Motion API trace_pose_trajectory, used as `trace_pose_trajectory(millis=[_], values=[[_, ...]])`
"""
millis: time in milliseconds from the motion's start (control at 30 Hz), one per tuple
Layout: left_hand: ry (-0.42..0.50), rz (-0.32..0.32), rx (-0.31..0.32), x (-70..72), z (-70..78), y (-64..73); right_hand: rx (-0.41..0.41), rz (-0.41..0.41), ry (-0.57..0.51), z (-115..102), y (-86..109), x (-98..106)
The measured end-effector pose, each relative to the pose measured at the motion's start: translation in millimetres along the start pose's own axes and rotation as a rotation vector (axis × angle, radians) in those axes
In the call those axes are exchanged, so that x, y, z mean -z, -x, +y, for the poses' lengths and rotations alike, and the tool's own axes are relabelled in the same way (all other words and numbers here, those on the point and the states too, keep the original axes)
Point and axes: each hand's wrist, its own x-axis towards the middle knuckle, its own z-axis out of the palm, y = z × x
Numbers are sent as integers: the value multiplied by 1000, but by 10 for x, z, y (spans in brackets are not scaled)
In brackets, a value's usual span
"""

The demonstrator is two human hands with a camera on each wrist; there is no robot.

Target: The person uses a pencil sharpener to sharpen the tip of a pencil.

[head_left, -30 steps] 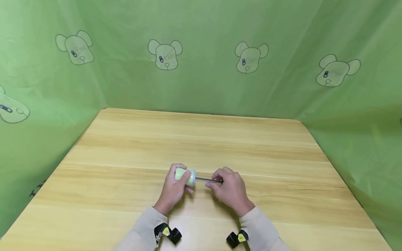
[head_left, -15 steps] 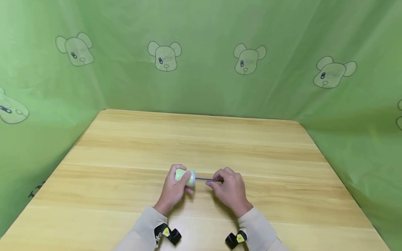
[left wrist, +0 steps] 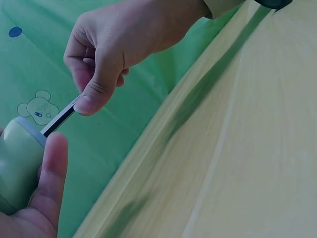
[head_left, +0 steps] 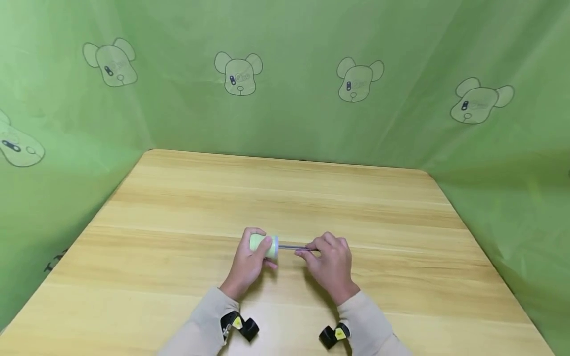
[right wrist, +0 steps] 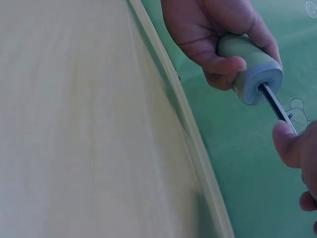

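Observation:
My left hand (head_left: 247,262) grips a small light-green pencil sharpener (head_left: 262,245), round-bodied with a pale blue end. In the right wrist view, the sharpener (right wrist: 257,72) shows a hole in that end, and a slim black-and-silver striped pencil (right wrist: 273,104) runs into it. The pencil's inserted tip is hidden. My right hand (head_left: 331,262) pinches the pencil (head_left: 291,247) between thumb and fingers, to the right of the sharpener. Both hands are above the table. In the left wrist view, the left thumb (left wrist: 53,163) lies along the sharpener's side near its blue end.
The wood-grain table (head_left: 285,198) extends beneath and beyond both hands. Green cloth (head_left: 294,123) printed with bear heads hangs behind it and along both sides. Black wrist cameras are strapped over the beige left sleeve (head_left: 205,316) and right sleeve (head_left: 367,324).
My right wrist has turned and its fingers have drawn closer together on the pencil. The left hand keeps its hold on the sharpener. The head view has shifted slightly.

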Motion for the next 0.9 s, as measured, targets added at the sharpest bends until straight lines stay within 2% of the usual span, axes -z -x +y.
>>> trace_pose_trajectory(millis=[167, 333, 433, 567, 633, 667, 733, 833, 900], values=[[3, -44, 14, -14, 4, 12, 37, 9, -17, 31, 8, 5], [-29, -66, 3, -28, 17, 18, -15, -96, -78, 58, -1, 67], [-60, -73, -24, -39, 42, 21, -123, -234, -167, 49, -51, 135], [-95, -91, -66, -45, 65, 34, -369, -518, -372, 22, -151, 257], [-97, -103, -69, -50, 63, 35, -470, -598, -411, 12, -181, 299], [-90, -105, -70, -53, 60, 33, -488, -607, -391, 7, -186, 306], [-67, -94, -65, -62, 52, 28, -453, -549, -279, -7, -180, 292], [-35, -39, -49, -72, 45, 25, -308, -370, -69, -26, -137, 220], [-10, -2, -33, -76, 42, 33, -212, -247, 13, -36, -102, 173]])
